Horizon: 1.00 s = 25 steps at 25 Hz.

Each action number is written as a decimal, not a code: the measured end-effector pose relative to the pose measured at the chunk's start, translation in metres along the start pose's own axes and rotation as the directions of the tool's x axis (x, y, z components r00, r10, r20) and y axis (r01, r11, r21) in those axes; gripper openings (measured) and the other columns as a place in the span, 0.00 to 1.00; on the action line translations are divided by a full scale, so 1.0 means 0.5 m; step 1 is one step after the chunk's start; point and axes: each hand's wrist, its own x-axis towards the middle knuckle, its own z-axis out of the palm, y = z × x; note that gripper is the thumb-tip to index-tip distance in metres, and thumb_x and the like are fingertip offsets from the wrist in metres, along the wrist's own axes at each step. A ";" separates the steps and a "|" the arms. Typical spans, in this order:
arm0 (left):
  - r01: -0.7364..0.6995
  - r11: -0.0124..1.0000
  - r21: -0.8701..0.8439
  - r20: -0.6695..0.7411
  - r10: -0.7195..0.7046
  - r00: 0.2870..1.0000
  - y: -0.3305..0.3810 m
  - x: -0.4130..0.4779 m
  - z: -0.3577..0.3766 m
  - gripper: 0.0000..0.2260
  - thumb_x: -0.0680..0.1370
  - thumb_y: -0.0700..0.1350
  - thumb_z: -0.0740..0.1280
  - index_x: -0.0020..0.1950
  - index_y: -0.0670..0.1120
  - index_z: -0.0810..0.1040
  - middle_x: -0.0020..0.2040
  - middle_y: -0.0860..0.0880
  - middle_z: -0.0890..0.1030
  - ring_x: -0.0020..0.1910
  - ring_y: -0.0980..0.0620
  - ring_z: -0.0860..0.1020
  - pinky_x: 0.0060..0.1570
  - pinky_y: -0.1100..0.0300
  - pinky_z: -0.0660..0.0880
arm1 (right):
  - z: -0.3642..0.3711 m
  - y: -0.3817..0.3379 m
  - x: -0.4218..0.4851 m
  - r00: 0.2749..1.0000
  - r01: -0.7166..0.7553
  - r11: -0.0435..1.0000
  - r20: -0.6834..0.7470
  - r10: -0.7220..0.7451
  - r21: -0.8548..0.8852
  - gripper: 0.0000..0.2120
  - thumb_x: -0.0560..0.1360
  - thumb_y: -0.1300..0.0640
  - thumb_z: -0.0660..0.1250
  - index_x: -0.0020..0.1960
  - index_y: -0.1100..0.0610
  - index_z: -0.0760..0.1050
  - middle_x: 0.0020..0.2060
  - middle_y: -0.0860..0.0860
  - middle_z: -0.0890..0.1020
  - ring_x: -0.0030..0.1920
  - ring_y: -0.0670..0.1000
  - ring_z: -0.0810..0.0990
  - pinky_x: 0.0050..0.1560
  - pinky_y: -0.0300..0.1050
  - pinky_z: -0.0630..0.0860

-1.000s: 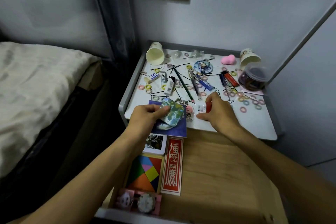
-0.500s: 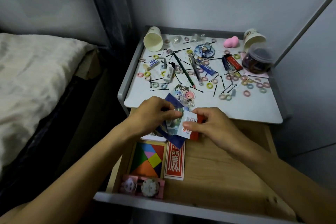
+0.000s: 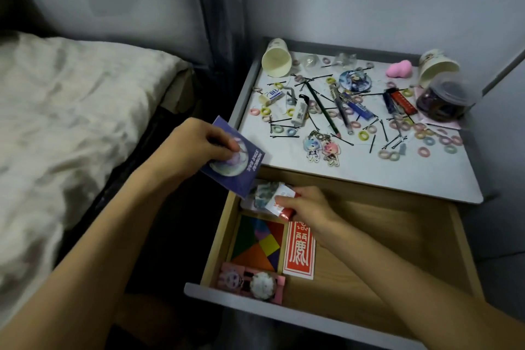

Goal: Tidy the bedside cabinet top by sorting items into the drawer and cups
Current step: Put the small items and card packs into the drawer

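Note:
My left hand (image 3: 199, 145) pinches a dark blue card (image 3: 241, 170) with a round pale badge on it, held above the drawer's back left corner. My right hand (image 3: 306, 204) is inside the open wooden drawer (image 3: 383, 250), gripping a small red and white packet (image 3: 281, 203) next to a patterned round badge (image 3: 264, 193). The white cabinet top (image 3: 397, 173) holds a cream cup (image 3: 277, 58) lying on its side at the back left and a second cup (image 3: 436, 67) tipped at the back right.
The drawer also holds a coloured tangram (image 3: 260, 244), a red card (image 3: 301, 250) and a pink item (image 3: 251, 283) at the front. On the top lie hair ties, bobby pins, pens, two figure keychains (image 3: 322, 148), a pink sponge (image 3: 399, 69) and a clear tub (image 3: 447, 101). A bed (image 3: 71, 122) is at left.
Both hands came back from the cabinet top toward the drawer. My right hand lowered the red and white packet into the drawer's back left; my left hand swung the blue card leftward.

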 end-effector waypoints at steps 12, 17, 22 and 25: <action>0.019 0.981 -0.195 -0.152 -0.049 0.987 -0.001 0.017 -0.013 0.03 0.73 0.37 0.74 0.42 0.45 0.83 0.45 0.47 0.85 0.44 0.54 0.81 0.50 0.65 0.77 | 0.090 0.011 0.082 0.995 -0.010 0.998 -0.102 0.004 -0.067 0.16 0.71 0.61 0.75 0.56 0.63 0.77 0.51 0.59 0.83 0.51 0.58 0.83 0.57 0.57 0.79; 0.041 0.977 -0.211 -0.148 -0.073 0.986 0.000 0.020 -0.008 0.05 0.72 0.38 0.74 0.40 0.47 0.83 0.42 0.49 0.84 0.45 0.54 0.82 0.52 0.62 0.78 | 0.087 0.009 0.082 0.991 -0.003 0.991 -0.131 -0.015 -0.133 0.16 0.73 0.59 0.73 0.58 0.63 0.76 0.53 0.58 0.83 0.52 0.56 0.82 0.54 0.51 0.78; 0.050 0.982 -0.183 -0.135 -0.075 0.988 -0.002 0.024 -0.003 0.04 0.72 0.39 0.75 0.41 0.48 0.84 0.44 0.49 0.84 0.46 0.54 0.82 0.54 0.58 0.78 | 0.088 -0.003 0.078 0.980 0.099 0.867 -0.105 -0.171 -0.488 0.10 0.74 0.55 0.72 0.51 0.61 0.79 0.43 0.56 0.83 0.41 0.54 0.84 0.38 0.48 0.80; 0.052 0.982 -0.179 -0.139 -0.077 0.987 -0.001 0.025 -0.003 0.05 0.71 0.40 0.76 0.40 0.49 0.84 0.44 0.50 0.84 0.46 0.55 0.82 0.55 0.57 0.79 | 0.079 -0.007 0.060 1.000 0.026 0.970 0.001 -0.026 -0.240 0.09 0.77 0.60 0.68 0.54 0.64 0.74 0.39 0.60 0.82 0.26 0.48 0.81 0.26 0.39 0.78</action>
